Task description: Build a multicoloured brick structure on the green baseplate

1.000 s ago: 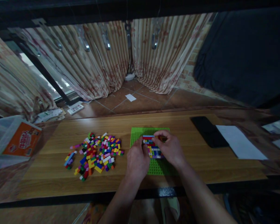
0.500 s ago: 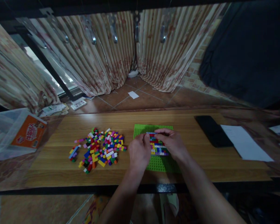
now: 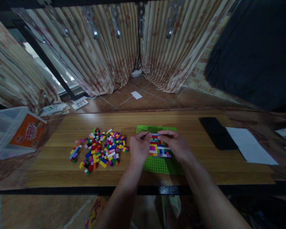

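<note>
A green studded baseplate (image 3: 162, 166) lies on the wooden table, with a block of multicoloured toy bricks (image 3: 159, 150) built in rows on its middle. My left hand (image 3: 139, 147) is at the left side of these rows, thumb and fingers pinched near the upper left corner. Whatever lies between those fingertips is too small to make out. From the right, my right hand (image 3: 177, 144) reaches over the bricks, its thumb and fingers closed at the top row. Its fingertips hide part of that row, and I cannot tell if a loose brick is in them.
Left of the baseplate spreads a pile of loose bricks (image 3: 102, 151). A clear plastic box (image 3: 4, 149) with an orange label stands beyond the table's left end. On the right lie a black flat object (image 3: 216, 133) and a white paper sheet (image 3: 249, 144).
My left hand has shifted slightly left and up, uncovering more of the brick rows. My right hand stays at the top row. The whole view has tilted a little.
</note>
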Tool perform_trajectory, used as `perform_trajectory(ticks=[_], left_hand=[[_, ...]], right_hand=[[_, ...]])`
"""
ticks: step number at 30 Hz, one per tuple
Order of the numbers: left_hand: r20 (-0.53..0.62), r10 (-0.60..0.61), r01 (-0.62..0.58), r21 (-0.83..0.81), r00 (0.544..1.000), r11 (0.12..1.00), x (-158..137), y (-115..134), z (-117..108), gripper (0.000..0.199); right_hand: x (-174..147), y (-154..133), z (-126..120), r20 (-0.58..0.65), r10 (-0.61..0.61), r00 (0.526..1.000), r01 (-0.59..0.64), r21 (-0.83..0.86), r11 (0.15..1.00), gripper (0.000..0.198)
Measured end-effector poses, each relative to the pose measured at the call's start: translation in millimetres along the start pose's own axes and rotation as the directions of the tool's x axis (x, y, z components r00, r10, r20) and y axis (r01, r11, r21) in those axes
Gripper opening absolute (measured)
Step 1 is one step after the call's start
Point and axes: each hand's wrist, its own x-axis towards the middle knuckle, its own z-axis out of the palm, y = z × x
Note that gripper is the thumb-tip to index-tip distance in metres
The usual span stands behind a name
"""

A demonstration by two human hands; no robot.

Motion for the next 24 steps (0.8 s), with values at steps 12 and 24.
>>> perform_trajectory(ticks=[12, 24], left_hand=[[0.046, -0.049, 0.054, -0.123, 0.998, 0.991, 9, -3, 0, 0.016], [0.033, 0.005, -0.002, -0.109, 0.999, 0.994, 7, 3, -20, 0.025]], right_hand=[[2, 6, 0, -0.001, -0.066, 0.998, 0.066, -0.051, 0.997, 0.029], [9, -2, -20, -0.161, -0.165, 0.973, 0.179, 0.074, 0.981, 0.024]])
